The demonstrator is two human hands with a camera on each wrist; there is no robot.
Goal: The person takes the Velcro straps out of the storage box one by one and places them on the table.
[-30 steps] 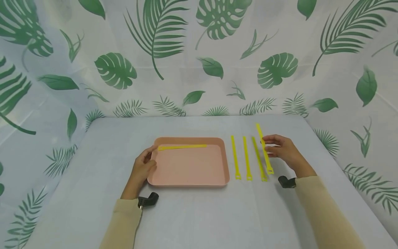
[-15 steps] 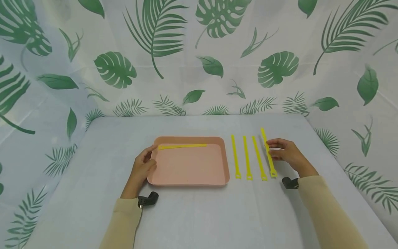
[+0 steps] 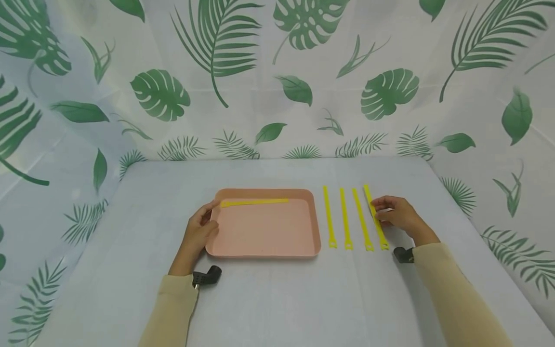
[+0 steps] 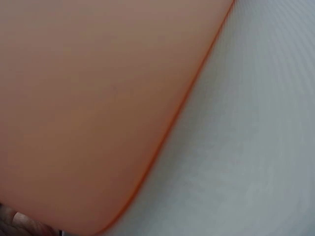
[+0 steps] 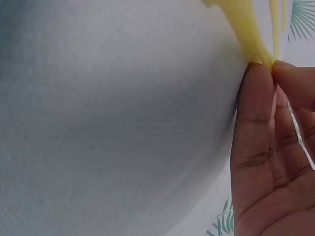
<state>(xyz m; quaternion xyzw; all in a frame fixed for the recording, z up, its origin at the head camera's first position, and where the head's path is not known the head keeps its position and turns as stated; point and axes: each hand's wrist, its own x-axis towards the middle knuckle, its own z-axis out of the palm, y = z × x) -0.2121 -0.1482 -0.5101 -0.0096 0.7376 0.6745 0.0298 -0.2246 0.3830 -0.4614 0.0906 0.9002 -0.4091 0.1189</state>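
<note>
A pink rectangular tray lies on the table, with one yellow cable tie along its back wall. My left hand grips the tray's left edge, fingers on the rim; in the left wrist view the tray fills most of the picture. Right of the tray, my right hand pinches the rightmost cable tie near its middle. The right wrist view shows that tie between thumb and fingertip, its slotted end towards me. Three more cable ties lie to its left, roughly parallel.
A pale cloth covers the table. Behind and at the sides hangs a white curtain printed with green leaves. Small black wrist cameras sit by both sleeves.
The right hand has moved the pinched cable tie down and slightly right, away from its neighbour, to the right end of the row. The left hand and tray have stayed put.
</note>
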